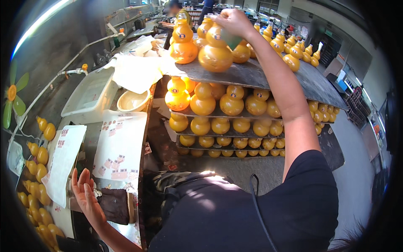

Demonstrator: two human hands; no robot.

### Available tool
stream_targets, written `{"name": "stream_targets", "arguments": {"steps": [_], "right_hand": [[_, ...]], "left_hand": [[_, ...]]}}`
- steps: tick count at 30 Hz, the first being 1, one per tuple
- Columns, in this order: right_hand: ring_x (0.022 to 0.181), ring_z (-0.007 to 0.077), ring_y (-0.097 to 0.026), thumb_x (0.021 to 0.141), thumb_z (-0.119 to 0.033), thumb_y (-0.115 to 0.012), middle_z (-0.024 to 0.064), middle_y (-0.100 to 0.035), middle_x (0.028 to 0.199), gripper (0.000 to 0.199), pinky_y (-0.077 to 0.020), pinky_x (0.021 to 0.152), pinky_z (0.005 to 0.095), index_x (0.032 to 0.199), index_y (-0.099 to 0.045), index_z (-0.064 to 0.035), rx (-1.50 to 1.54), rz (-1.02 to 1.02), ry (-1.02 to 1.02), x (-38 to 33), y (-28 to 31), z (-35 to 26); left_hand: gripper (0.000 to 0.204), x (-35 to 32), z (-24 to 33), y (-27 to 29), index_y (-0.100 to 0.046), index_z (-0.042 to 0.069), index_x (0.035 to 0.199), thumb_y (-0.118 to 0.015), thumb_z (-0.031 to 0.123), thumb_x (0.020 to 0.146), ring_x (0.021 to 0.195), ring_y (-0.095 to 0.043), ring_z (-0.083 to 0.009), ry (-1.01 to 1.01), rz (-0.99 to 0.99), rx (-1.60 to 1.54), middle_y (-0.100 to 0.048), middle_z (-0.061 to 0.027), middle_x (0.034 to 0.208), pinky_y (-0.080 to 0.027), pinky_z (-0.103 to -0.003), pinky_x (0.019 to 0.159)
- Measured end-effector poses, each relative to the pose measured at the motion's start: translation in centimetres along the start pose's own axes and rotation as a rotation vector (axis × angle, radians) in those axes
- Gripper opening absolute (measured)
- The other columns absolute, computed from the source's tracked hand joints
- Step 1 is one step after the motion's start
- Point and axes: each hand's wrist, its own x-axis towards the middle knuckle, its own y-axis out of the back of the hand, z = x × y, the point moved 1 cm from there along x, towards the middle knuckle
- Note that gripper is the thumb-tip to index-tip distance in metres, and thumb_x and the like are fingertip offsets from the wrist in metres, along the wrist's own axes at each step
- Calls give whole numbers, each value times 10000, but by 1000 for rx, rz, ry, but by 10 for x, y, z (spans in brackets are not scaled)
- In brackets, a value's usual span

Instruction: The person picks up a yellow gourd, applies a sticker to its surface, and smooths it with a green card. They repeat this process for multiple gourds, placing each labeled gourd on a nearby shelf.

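Observation:
My right hand [234, 22] reaches far forward, its fingers closed at the neck of a glossy yellow gourd-shaped bottle [215, 58]. That bottle is upright at the front edge of the dark top board [247, 72] of a stacked rack. A similar bottle [183, 51] stands just to its left, with others behind. My left hand [87, 196] hovers palm up over the bench at lower left, fingers spread and holding nothing. Beside it lies a dark brown cloth-covered block [114, 206]. Sheets with printed labels [119, 145] and a white sheet with red marks [65, 161] lie beyond.
Lower shelves hold rows of yellow gourd bottles [231, 105]. More gourd bottles [40, 172] line the bench's left edge. A translucent tub [90, 94], a cream bowl [133, 101] and a white pipe [63, 69] are at left. Another person [178, 9] works at the far end.

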Motion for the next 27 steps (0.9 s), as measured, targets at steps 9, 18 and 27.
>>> {"name": "stream_targets", "arguments": {"steps": [9,18,27], "right_hand": [[792,111,-577,946,-421,-534,66,-615,866,472,-463,686,274,1173,-590,-10,-10,-243,-83,0,-16,82],[1025,179,-584,972,-271,-529,132,-618,1147,420,-451,884,328,1291,-523,2,440,225,164,-106,-43,-90],[514,104,-472,766,-16,-693,52,-549,624,186,-397,513,248,950,-668,-7,924,-491,318,-194,-175,-287]], "left_hand": [[519,14,-13,2,-384,61,1402,-568,211,940,1194,-484,-178,75,-47,-44,-552,-111,1270,-352,-326,1017],[386,54,10,89,-520,20,1275,-586,183,932,1067,-577,-170,17,166,282,-602,-117,1175,-461,-286,911],[248,51,107,273,-650,54,1031,-665,215,842,953,-637,-324,-100,750,1513,-662,-155,1043,-499,-366,833]]}}
